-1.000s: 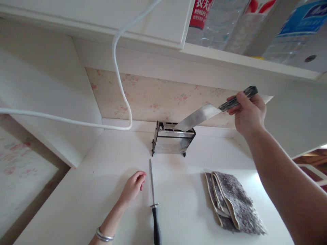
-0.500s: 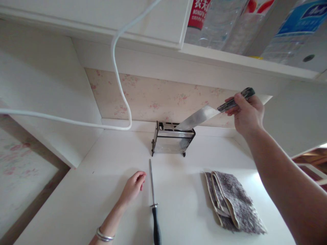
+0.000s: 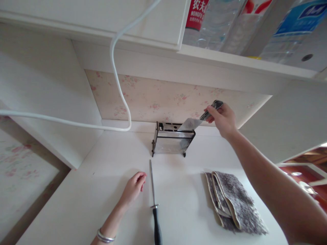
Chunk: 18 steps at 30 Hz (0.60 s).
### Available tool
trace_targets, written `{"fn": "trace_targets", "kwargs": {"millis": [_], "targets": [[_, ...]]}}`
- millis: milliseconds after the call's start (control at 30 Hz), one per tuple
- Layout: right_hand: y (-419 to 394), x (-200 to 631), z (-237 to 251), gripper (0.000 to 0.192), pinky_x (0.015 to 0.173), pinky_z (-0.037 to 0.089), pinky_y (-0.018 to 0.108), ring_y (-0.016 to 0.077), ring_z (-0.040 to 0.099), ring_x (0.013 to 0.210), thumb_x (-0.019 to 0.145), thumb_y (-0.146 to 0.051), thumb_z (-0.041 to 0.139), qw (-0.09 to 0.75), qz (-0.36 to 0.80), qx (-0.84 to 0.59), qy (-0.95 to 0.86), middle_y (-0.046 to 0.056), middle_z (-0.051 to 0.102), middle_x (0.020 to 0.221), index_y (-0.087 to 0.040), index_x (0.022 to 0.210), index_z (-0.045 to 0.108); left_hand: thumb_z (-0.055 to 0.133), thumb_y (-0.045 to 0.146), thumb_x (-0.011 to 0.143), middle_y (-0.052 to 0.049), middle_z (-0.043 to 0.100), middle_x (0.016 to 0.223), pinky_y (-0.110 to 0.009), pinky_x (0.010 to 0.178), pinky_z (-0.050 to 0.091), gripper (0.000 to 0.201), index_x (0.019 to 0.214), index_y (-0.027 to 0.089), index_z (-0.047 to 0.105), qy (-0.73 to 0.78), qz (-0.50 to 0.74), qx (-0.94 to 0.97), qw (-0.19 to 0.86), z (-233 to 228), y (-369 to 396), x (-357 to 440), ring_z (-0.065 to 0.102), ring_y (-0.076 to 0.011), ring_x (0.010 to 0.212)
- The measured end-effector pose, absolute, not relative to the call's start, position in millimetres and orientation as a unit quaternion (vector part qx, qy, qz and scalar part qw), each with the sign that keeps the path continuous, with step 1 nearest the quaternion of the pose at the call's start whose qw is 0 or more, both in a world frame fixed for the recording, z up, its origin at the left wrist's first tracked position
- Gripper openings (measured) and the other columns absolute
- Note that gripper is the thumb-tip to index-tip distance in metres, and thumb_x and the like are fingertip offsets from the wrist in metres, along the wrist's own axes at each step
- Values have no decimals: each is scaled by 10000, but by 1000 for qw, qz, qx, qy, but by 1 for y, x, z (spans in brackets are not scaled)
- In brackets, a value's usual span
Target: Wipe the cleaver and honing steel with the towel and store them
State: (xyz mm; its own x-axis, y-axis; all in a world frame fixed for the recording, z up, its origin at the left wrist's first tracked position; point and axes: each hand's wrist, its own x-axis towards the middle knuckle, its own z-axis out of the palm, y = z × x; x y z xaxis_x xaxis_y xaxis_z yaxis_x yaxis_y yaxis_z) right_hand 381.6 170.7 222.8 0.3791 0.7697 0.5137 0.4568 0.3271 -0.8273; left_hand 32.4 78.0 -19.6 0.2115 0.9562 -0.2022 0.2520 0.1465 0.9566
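My right hand (image 3: 221, 119) grips the dark handle of a kitchen knife (image 3: 190, 124). Its wide blade slants down into a slot at the right end of the knife block (image 3: 173, 144), a clear-fronted holder with a black and metal frame. The blade's lower part shows through the clear front. My left hand (image 3: 135, 186) rests on the white surface with its fingers curled in; nothing shows in them. Just right of it lies a honing steel (image 3: 156, 217) with a black handle, its rod pointing at the holder.
A folded grey-brown towel (image 3: 235, 200) lies on the right of the white tabletop (image 3: 184, 190). Plastic bottles (image 3: 222, 23) stand on an overhead shelf (image 3: 230, 60). A white cable (image 3: 120, 85) hangs in front at the left. Side panels close in both ends.
My right hand has moved down and left, and the knife has slid deeper into the holder. My left hand, the honing steel and the towel have stayed put.
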Motion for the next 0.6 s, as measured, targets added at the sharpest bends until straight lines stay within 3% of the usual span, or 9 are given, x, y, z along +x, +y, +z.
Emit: {"fn": "trace_targets", "kwargs": {"millis": [333,600], "targets": [[185,365,163,394,488,441,250,143,613,543,800,-533,603,472,128,-653,-578,8,640,750,-205,1014,562,484,488,828,20,558,714,-241,548,407,360,967,180,606,525,340,561,543,-26,79,33,498,-131,562],[182,361,152,423,589,442,293,176,599,633,812,-570,552,422,56,-687,-589,26,659,774,-218,1043,590,471,497,834,26,554,694,-242,542,398,367,961,180,606,530,328,574,531,-28,82,33,499,-127,541]]}}
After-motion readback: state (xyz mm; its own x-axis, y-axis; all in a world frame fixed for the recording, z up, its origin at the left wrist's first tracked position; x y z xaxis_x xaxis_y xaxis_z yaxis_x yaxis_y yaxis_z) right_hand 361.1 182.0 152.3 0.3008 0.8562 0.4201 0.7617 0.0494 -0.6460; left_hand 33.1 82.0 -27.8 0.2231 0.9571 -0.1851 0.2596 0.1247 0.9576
